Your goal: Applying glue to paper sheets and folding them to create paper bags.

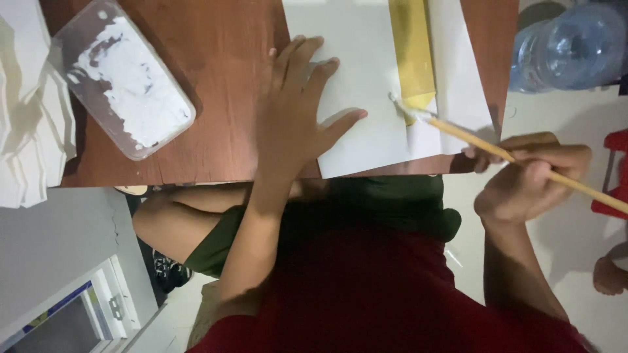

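Observation:
My left hand [297,111] lies flat with fingers spread on a white sheet of paper [363,65] at the front edge of a brown wooden table [222,78]. My right hand [533,176] grips a thin wooden-handled brush [497,149]. The brush's white tip touches the lower pointed end of a yellow paper strip [412,52] that lies on the white sheet.
A clear plastic tub [121,75] smeared with white paste sits on the table at left. White folded paper [26,111] lies at the far left edge. A clear plastic water bottle [569,46] and something red [611,170] are on the floor to the right.

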